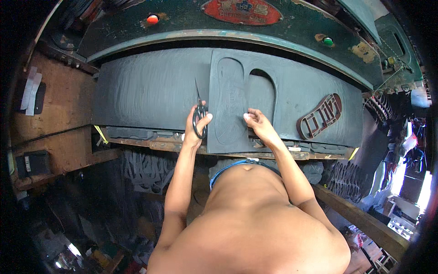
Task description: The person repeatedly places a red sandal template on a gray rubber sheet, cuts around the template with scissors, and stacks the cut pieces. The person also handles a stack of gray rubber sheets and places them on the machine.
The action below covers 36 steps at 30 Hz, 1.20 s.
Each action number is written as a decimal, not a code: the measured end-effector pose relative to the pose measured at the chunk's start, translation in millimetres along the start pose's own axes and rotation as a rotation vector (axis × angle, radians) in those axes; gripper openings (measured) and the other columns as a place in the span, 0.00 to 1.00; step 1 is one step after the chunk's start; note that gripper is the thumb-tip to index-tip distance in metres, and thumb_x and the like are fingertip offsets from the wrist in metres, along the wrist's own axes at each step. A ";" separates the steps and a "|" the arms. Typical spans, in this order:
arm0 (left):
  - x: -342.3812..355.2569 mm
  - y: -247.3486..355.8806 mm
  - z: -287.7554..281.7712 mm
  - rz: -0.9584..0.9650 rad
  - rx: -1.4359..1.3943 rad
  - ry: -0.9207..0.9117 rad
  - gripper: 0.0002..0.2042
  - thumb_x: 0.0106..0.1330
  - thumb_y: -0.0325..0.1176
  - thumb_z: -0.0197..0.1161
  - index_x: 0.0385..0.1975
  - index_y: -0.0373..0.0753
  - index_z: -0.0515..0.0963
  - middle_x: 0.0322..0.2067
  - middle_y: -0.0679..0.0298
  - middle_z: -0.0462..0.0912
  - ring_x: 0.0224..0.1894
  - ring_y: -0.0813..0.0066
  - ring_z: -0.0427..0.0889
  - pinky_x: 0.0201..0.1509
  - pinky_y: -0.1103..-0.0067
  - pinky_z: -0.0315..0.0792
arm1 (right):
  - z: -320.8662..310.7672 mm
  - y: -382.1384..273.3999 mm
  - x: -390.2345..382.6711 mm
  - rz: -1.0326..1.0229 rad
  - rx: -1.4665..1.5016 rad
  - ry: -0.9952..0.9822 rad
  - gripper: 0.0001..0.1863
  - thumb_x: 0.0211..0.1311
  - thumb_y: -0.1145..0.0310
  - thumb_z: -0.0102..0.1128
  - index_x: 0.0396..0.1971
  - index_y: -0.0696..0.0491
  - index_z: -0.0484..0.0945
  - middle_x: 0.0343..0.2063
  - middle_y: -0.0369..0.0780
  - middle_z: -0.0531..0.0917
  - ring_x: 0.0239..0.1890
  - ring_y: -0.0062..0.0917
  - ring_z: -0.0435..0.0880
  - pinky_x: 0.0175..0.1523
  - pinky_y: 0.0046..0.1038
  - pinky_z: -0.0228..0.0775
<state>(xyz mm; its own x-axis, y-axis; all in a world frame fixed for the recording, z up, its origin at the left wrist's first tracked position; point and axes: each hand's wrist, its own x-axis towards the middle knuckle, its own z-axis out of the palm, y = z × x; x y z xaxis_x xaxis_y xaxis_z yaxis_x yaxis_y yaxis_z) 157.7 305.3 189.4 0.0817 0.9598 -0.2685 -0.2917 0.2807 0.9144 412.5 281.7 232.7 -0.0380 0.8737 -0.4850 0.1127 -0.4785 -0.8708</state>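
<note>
My left hand [195, 125] is closed around a pair of black-handled scissors [199, 102], the narrow blades pointing away from me. Its thumb is beside the left edge of a dark grey sheet piece [228, 107], which bears a pressed sole-shaped outline. At that piece's right edge my right hand [258, 122] is closed, thumb and curled fingers meeting there. Some of its fingertips are hidden. Just right of the piece, a sole-shaped cutout [263, 93] shows in the larger grey sheet underneath. A sole-shaped cutting die [320, 116] with inner cross bars rests farther right.
Behind the grey work surface [150, 86] stands a worn green machine beam [182, 39] with a red button [152, 19] and a green button [327, 41]. A wooden table [59, 96] adjoins on the left. Strips of cut scrap [150, 171] hang below the front edge.
</note>
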 end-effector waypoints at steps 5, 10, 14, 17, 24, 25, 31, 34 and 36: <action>-0.9 -7.3 -0.1 -0.098 -0.201 0.047 0.32 0.62 0.30 0.73 0.65 0.33 0.67 0.42 0.69 0.75 0.44 0.81 0.73 0.51 0.80 0.69 | 2.2 1.0 1.2 0.078 0.023 -0.080 0.39 0.70 0.55 0.65 0.68 0.68 0.61 0.58 0.49 0.78 0.58 0.28 0.79 0.65 0.31 0.69; -3.3 -8.1 17.6 0.127 0.360 0.001 0.25 0.70 0.28 0.65 0.64 0.33 0.65 0.44 0.64 0.79 0.44 0.79 0.76 0.50 0.80 0.73 | 12.6 -14.6 -2.2 0.077 0.107 -0.098 0.31 0.66 0.63 0.70 0.60 0.67 0.71 0.54 0.50 0.83 0.56 0.31 0.82 0.64 0.33 0.72; -15.0 15.6 29.2 0.188 0.898 0.105 0.24 0.70 0.33 0.67 0.60 0.34 0.66 0.34 0.53 0.87 0.32 0.68 0.87 0.37 0.69 0.78 | 10.5 -19.4 9.3 0.200 0.195 -0.086 0.28 0.66 0.65 0.68 0.58 0.67 0.73 0.52 0.49 0.84 0.55 0.32 0.83 0.64 0.33 0.71; -35.6 42.9 29.5 0.350 1.146 0.288 0.17 0.71 0.37 0.65 0.51 0.36 0.68 0.21 0.54 0.83 0.21 0.68 0.84 0.25 0.66 0.73 | 5.2 -17.5 16.9 0.155 0.158 -0.046 0.30 0.64 0.65 0.70 0.58 0.69 0.71 0.52 0.50 0.84 0.54 0.32 0.82 0.64 0.32 0.71; -106.7 57.0 26.2 -0.534 0.336 -0.260 0.14 0.79 0.38 0.49 0.55 0.35 0.66 0.28 0.57 0.81 0.28 0.74 0.82 0.30 0.77 0.77 | -2.5 -7.6 29.5 0.271 0.016 -0.087 0.44 0.61 0.63 0.73 0.63 0.79 0.57 0.57 0.59 0.77 0.59 0.40 0.79 0.67 0.34 0.69; -109.4 52.8 24.8 -0.595 0.304 -0.300 0.17 0.78 0.37 0.48 0.59 0.33 0.64 0.33 0.54 0.82 0.32 0.73 0.82 0.34 0.75 0.79 | -3.3 -6.8 31.6 0.275 0.076 -0.105 0.44 0.61 0.63 0.73 0.62 0.79 0.58 0.56 0.59 0.78 0.59 0.40 0.79 0.67 0.34 0.69; -111.3 45.9 11.7 -0.717 0.416 -0.390 0.19 0.74 0.31 0.46 0.61 0.29 0.62 0.41 0.48 0.83 0.35 0.69 0.84 0.35 0.74 0.80 | -2.0 -14.0 30.7 0.299 0.031 -0.113 0.48 0.59 0.58 0.74 0.62 0.82 0.58 0.55 0.60 0.78 0.59 0.41 0.79 0.67 0.34 0.67; -106.8 49.0 12.8 -0.726 0.395 -0.394 0.20 0.72 0.30 0.46 0.61 0.28 0.62 0.42 0.45 0.83 0.36 0.68 0.85 0.35 0.74 0.80 | 1.8 -20.1 25.2 0.258 0.027 -0.071 0.41 0.60 0.60 0.72 0.57 0.79 0.63 0.50 0.58 0.81 0.53 0.39 0.82 0.61 0.34 0.71; -100.2 48.8 16.6 -0.709 0.381 -0.384 0.19 0.73 0.30 0.45 0.60 0.28 0.62 0.42 0.44 0.83 0.35 0.67 0.85 0.34 0.75 0.80 | 4.3 -21.6 24.1 0.201 0.019 -0.015 0.24 0.63 0.65 0.69 0.47 0.72 0.76 0.40 0.52 0.87 0.42 0.34 0.87 0.50 0.33 0.79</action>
<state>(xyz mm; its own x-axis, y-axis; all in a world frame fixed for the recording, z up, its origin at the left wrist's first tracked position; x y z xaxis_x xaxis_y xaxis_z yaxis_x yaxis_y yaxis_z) 151.1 222.9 266.0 0.4561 0.4760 -0.7519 0.2799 0.7253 0.6290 405.0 312.7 239.5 -0.0313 0.7594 -0.6499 0.1010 -0.6445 -0.7579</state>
